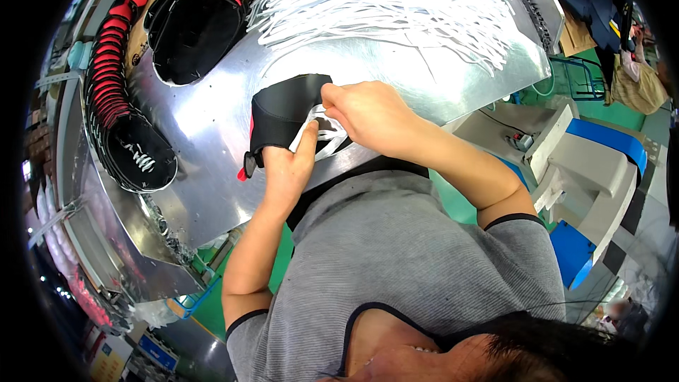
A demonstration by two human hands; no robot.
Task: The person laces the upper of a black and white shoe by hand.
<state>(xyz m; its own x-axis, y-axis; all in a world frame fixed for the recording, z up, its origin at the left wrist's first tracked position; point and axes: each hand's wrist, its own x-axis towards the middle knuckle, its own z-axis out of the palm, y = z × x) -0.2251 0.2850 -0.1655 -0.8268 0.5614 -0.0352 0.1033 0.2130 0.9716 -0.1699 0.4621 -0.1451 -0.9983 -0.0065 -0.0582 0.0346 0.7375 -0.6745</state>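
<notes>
At the bottom of the frame we see the wearer's grey ribbed shirt (417, 240), with the head cut off by the lower edge. Just above it, at the centre, we find the black upper (286, 110) with red trim near the front edge of the bench (212, 117). The left hand (286, 166) grips its near side, thumb raised beside the white lace (331, 140); its other fingers are hidden by the upper. The right hand (371, 117) is closed in a pinch on the lace at the upper's right side, and its curled fingers hide where the lace passes through. We cannot make out the eyelets.

Farther off, in the left of the frame, we see a curved row of nested black-and-red uppers (115, 71), mostly covering one another. A second nested stack (194, 46) runs out past the top edge, as does the heap of white laces (389, 10), too tangled to count. At far right, beyond a beige machine (601, 163), another person (640, 81) is small and blurred.
</notes>
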